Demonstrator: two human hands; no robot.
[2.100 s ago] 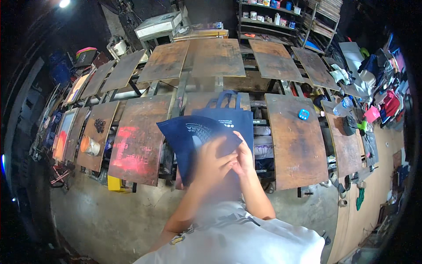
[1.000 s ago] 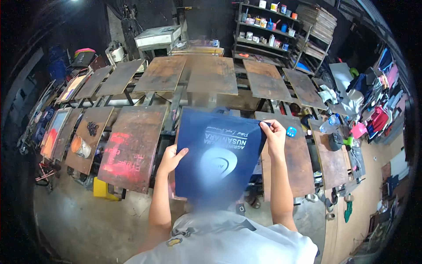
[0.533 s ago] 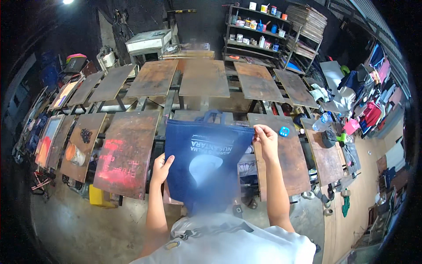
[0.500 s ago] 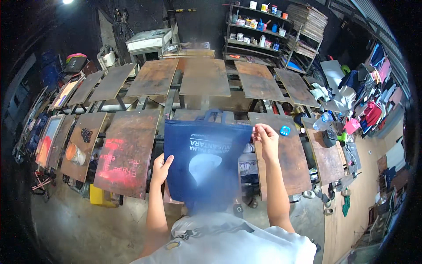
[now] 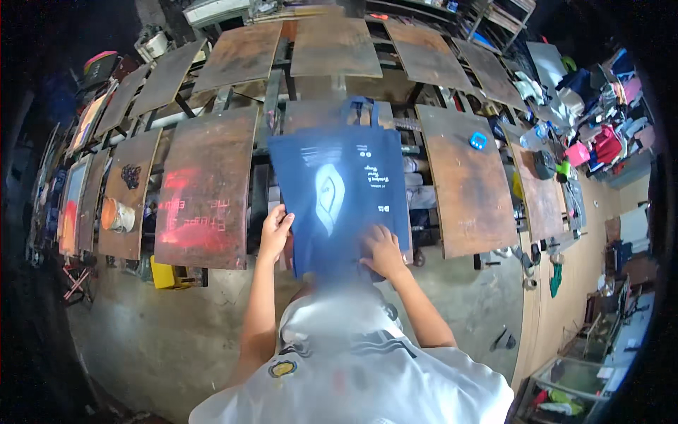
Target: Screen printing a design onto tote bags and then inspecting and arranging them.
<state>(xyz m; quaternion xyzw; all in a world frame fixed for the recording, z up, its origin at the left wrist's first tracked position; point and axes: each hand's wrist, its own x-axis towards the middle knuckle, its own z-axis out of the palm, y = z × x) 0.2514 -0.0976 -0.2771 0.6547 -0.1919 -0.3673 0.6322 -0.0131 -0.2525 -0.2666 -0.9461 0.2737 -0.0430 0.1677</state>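
A dark blue tote bag (image 5: 381, 162) with white print lies in front of me, its handles pointing away. A white leaf-shaped emblem marks its face, with small lettering at the right. My left hand (image 5: 277, 230) is closed on the bag's left edge, thumb on top. My right hand (image 5: 385, 253) lies on the lower right part of the face, fingers laid over the fabric and thumb apart from them. A blurred band down the middle of the view hides part of the bag's lower end.
Two rows of brown boards on metal frames stand ahead; a red-stained board (image 5: 205, 191) is at left. A bucket (image 5: 117, 215) and a dark chain-like heap (image 5: 131, 176) lie further left. A small blue device (image 5: 478, 140) rests on the right board (image 5: 470, 205). Clothes (image 5: 604, 141) pile at far right.
The bag has been turned so another printed face shows, and it now lies lower. My right hand has moved from the top right corner down onto the bag's face. The view has tilted downward.
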